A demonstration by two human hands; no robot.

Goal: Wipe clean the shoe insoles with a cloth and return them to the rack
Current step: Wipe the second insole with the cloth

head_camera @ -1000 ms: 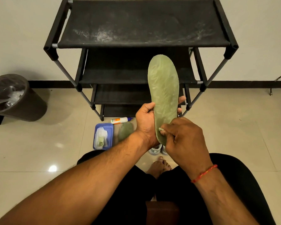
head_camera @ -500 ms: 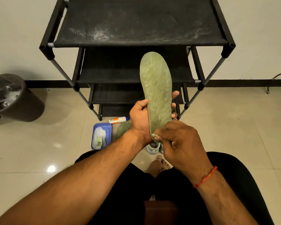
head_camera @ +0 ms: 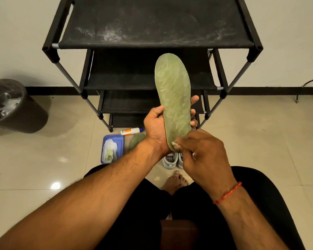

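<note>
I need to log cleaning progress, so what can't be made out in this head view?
Head view only.
Cloth: the right hand hides all but a pale scrap.
Held insole: heel end behind both hands.
Floor insole: partly behind the left hand.
Shoes: mostly behind the wrists.
Bin: cut off by the left edge.

We see the green insole (head_camera: pixel 173 98) upright, toe end up, its mesh-textured face toward us, gripped at mid-length by the left hand (head_camera: pixel 155 127). A small pale cloth (head_camera: pixel 174 143), pinched in the right hand (head_camera: pixel 202 152), touches its heel. A second insole (head_camera: pixel 136 139) lies flat at the foot of the black rack (head_camera: pixel 152 29).
</note>
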